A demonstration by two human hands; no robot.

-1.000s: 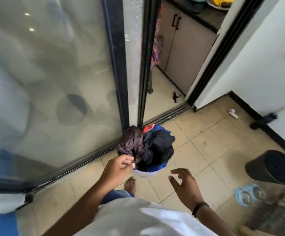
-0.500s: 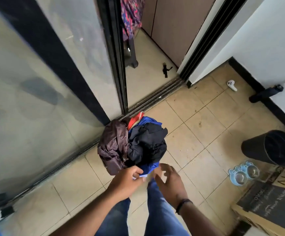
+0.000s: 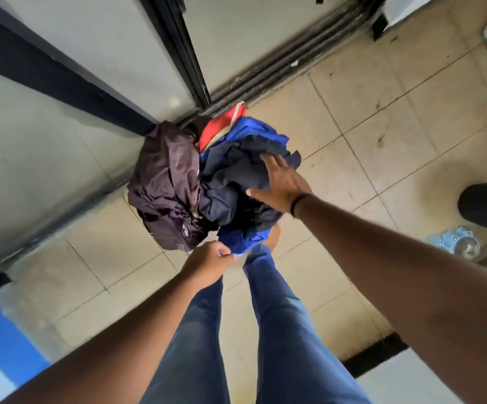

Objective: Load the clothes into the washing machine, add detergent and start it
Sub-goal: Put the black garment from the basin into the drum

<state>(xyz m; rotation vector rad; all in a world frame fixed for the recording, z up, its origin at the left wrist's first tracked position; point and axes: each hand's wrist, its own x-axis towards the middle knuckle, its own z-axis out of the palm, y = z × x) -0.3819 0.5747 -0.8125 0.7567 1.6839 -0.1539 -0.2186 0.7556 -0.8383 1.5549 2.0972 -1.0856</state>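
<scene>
Between the two hands: heap of clothes, brown, navy, blue and red, piled over a container hidden beneath. Right hand lies flat on the navy garment, fingers spread. Left hand grips the heap's near lower edge, fingers curled. Beyond the heap: sliding-door track. Below: tiled floor.

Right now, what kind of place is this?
Probably a home utility balcony or back area by a sliding glass door, on its floor track. Beige floor tiles, a heap of clothes under both hands, and a pet bowl suggest a household, not a laundromat.
</scene>
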